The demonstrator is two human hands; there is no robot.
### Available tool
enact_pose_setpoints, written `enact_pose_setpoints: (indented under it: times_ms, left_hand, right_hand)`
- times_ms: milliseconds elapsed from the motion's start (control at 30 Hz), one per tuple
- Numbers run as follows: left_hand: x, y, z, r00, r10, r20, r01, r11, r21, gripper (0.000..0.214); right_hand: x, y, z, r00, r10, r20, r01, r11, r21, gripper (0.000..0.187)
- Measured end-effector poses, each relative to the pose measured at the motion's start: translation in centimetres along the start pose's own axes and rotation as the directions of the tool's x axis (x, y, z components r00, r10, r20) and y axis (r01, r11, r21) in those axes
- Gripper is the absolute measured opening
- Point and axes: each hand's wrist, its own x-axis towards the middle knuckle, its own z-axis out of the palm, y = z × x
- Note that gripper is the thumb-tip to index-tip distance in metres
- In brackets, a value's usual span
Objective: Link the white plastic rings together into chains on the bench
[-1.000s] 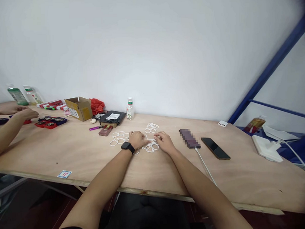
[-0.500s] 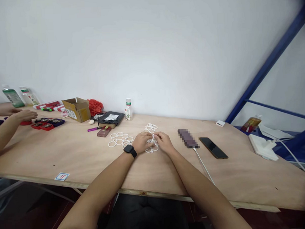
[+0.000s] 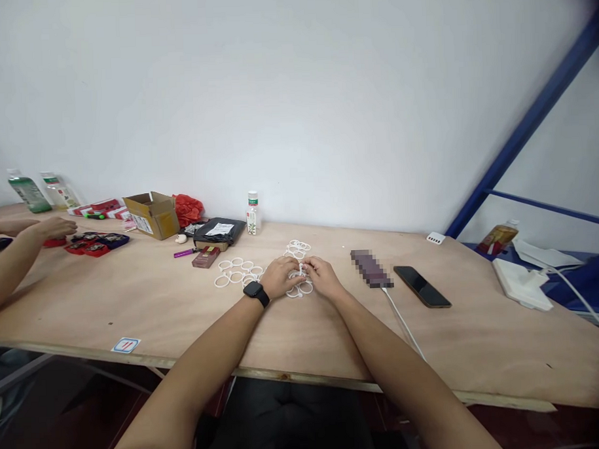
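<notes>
My left hand [image 3: 280, 277], with a black watch [image 3: 253, 289] on its wrist, is over the middle of the table, fingers bent inward. Facing it from the right, my right hand [image 3: 324, 276] has its thumb and fingers pinched together. Between the fingertips of both hands is a white plastic ring [image 3: 302, 269], partly hidden by the fingers. Thin white rings [image 3: 236, 272] lie flat to the left of my left hand. More rings lie behind the hands and just below them, some overlapping; small knobs show on several.
Behind the rings stand a bottle [image 3: 252, 216], a black parcel [image 3: 219, 231], a dark red box [image 3: 205, 256] and an open carton [image 3: 154, 216]. To the right lie a pixelated device [image 3: 371, 268] with a white cable and a phone [image 3: 422, 286]. Another person's hand [image 3: 58, 227] works at far left.
The view has shifted slightly. Both my hands stay in nearly the same place around the ring, with only small finger movement.
</notes>
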Motion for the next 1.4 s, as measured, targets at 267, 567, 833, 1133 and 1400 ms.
enact_pose_setpoints:
  times_ms: [267,567,833,1133,1400]
  left_hand:
    - [0.1,0.1,-0.2,1.000,0.005,-0.006,-0.005,1.000,-0.020,0.028]
    - [0.0,0.4,-1.6,0.977,-0.212,-0.001,0.211,0.969,0.132,0.036]
    - [0.0,0.2,-1.7,0.928,-0.371,0.032,0.352,0.903,0.248,0.052]
    - [-0.2,-0.4,-1.0,0.922,-0.387,0.001,0.380,0.905,0.190,0.034]
    - [-0.2,-0.2,-0.7,0.920,-0.389,0.051,0.379,0.914,0.145,0.029]
  right_hand:
    - [0.2,-0.2,-0.1,1.000,0.010,-0.019,-0.009,1.000,0.021,0.018]
    - [0.9,1.7,0.6,0.995,0.066,-0.069,-0.067,0.998,-0.010,0.024]
    - [3.9,4.8,0.2,0.964,0.249,0.090,-0.182,0.870,-0.459,0.045]
    - [3.1,4.8,-0.3,0.949,0.300,0.097,-0.198,0.806,-0.557,0.021]
    - [4.3,4.6,0.1,0.915,0.378,0.144,-0.215,0.756,-0.618,0.042]
